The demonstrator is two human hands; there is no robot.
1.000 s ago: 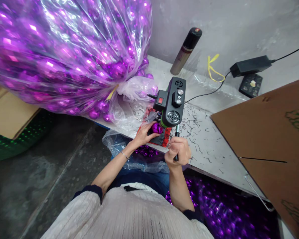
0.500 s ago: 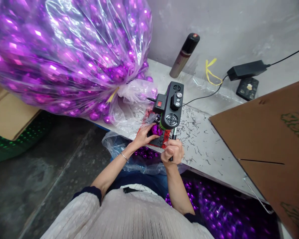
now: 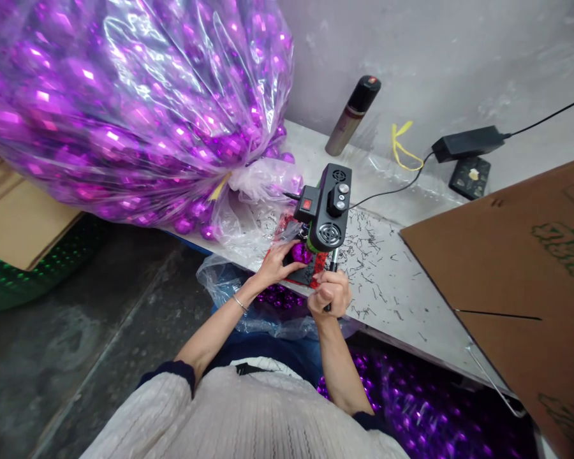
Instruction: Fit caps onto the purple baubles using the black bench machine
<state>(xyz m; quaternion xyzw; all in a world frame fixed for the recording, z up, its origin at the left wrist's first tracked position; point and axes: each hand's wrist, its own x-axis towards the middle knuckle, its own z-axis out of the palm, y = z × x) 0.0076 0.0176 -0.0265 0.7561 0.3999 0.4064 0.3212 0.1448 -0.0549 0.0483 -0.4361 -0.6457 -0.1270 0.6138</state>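
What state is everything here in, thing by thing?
Big bag: bulging, tied shut
Can: standing, cap on
Machine: cord attached; on or off, can't tell
Left hand: holding purple ball
Right hand: closed around handle
Dark scraps: scattered on table
Cardboard box: open or shut, can't tell

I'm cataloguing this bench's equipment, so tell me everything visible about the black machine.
The black machine has a round-ended casing, green edging, two round grilles, silver controls and a side box with a red switch. Seemingly plastic, it rises above the table. The right hand grips its metallic lever's black handle; its underside is hidden.
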